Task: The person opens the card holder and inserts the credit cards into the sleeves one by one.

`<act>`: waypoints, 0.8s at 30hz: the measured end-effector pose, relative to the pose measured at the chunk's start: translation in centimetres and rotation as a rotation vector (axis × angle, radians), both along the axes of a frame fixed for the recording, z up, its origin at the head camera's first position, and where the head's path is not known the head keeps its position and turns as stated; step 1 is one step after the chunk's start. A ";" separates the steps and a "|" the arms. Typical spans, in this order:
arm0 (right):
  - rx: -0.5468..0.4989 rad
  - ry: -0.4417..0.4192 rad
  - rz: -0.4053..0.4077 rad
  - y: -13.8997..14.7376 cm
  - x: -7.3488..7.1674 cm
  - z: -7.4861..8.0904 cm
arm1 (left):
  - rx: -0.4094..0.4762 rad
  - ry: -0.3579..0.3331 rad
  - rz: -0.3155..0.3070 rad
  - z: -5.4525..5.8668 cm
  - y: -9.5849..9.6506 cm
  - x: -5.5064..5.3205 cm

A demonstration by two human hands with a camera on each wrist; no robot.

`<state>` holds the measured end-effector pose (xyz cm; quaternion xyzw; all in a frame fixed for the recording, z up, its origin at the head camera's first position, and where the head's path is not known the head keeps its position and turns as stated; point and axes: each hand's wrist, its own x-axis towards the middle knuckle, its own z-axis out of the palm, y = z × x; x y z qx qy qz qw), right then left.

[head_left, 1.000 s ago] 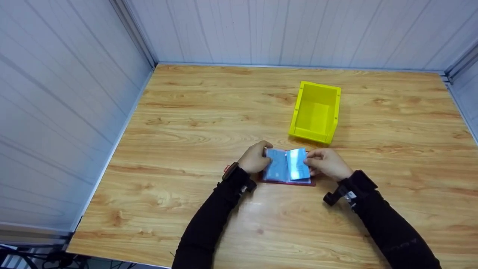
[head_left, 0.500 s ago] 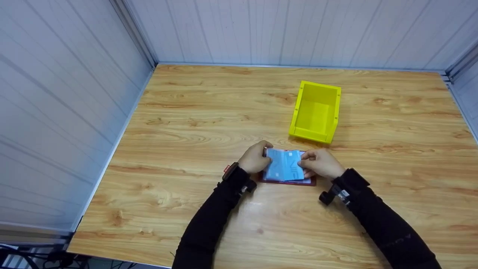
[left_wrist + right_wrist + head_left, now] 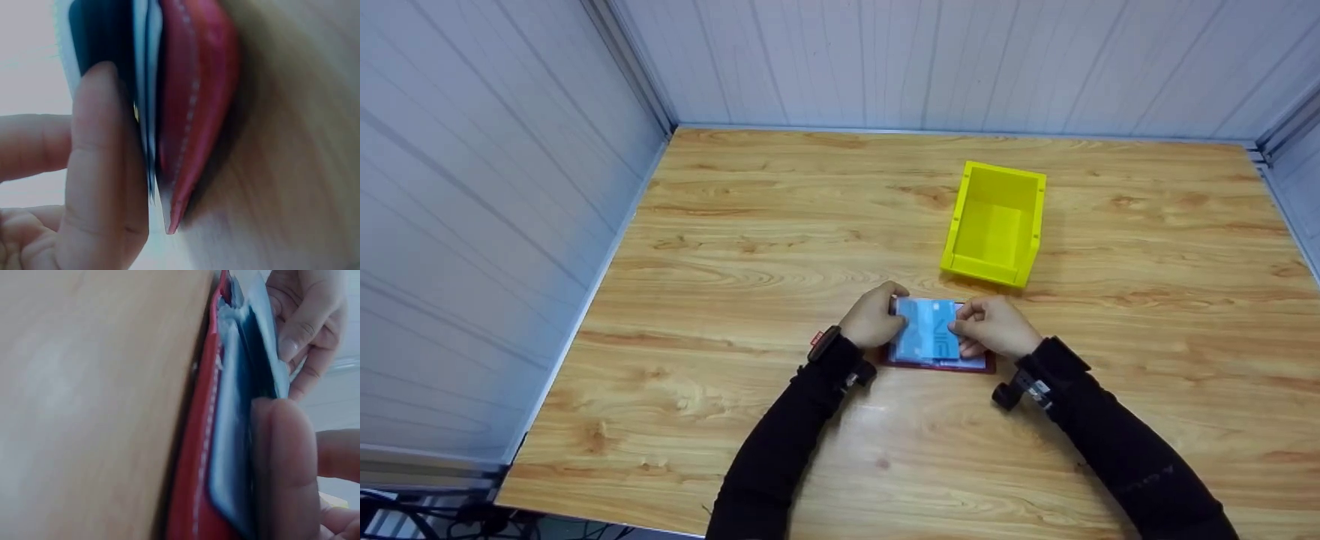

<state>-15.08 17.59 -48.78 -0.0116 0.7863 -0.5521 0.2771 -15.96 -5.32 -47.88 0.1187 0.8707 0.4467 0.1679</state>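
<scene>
A red card holder [image 3: 988, 368] with stitched edges lies spread on the table, its clear plastic sleeves turned up. My left hand [image 3: 873, 318] pinches the left sleeve page [image 3: 911, 346] between thumb and fingers; the left wrist view shows the thumb [image 3: 95, 163] against the raised pages, above the red cover [image 3: 205, 73]. From the right, my right hand [image 3: 997, 328] pinches the outer edge of a blue card [image 3: 942, 341] with large letters. The card's left part overlaps the sleeve page. In the right wrist view, the stitched red cover [image 3: 194, 455] lies below my fingertips.
A yellow plastic bin [image 3: 992, 225], open at the top, stands just behind the card holder. The wooden table [image 3: 750, 247] meets pale panel walls [image 3: 810, 60] at the back and sides. Dark cables [image 3: 480, 517] show below the table's front left corner.
My right hand has shifted left with the blue card, which now reaches further over the left sleeve page. Its glare has gone and its lettering shows. My left hand has stayed in place.
</scene>
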 end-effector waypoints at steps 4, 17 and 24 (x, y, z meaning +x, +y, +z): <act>-0.041 -0.002 0.010 -0.7 -0.1 -0.3 | 0.013 -0.020 -0.003 0.0 0.0 0.0; -0.031 -0.027 -0.018 -1.9 -0.1 -0.3 | 0.030 -0.031 0.020 0.1 0.1 0.1; -0.055 -0.038 -0.067 -2.5 -0.1 -0.3 | 0.028 -0.040 0.031 0.1 0.2 0.1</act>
